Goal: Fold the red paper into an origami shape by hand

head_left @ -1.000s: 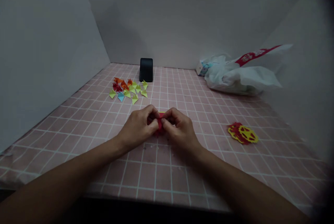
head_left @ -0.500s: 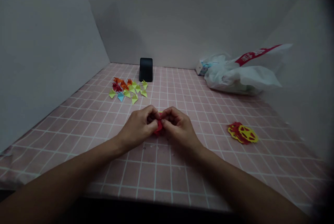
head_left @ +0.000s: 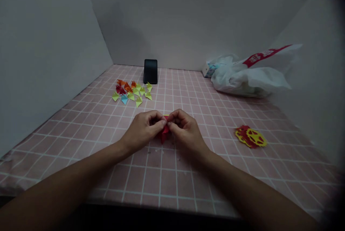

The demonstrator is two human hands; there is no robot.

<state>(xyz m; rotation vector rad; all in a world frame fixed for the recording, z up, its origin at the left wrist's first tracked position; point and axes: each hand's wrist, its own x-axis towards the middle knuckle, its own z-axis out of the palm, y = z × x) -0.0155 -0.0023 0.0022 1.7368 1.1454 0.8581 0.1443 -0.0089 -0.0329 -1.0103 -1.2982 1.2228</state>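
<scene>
At the middle of the table, both hands pinch a small piece of folded red paper [head_left: 163, 136] between thumbs and fingertips. My left hand [head_left: 147, 125] grips it from the left, my right hand [head_left: 184, 126] from the right, with the fingertips nearly meeting. A pointed red part hangs below the thumbs; the upper part is mostly covered by fingers. A thin strip of yellow shows just behind the fingertips, and I cannot tell what it belongs to. Tiny clear scraps [head_left: 159, 151] lie on the cloth below the hands.
Several small folded paper cranes [head_left: 138, 101] in yellow, orange, red and blue lie at the back left. A dark phone [head_left: 150, 72] leans upright behind them. Red and yellow paper cutouts [head_left: 256, 137] lie right. A white plastic bag [head_left: 237, 78] and tissue pack [head_left: 208, 70] stand back right.
My left thumb has shifted slightly up and inward on the red paper. A pointed red part now shows lower below the thumbs. Everything else stays in place.
</scene>
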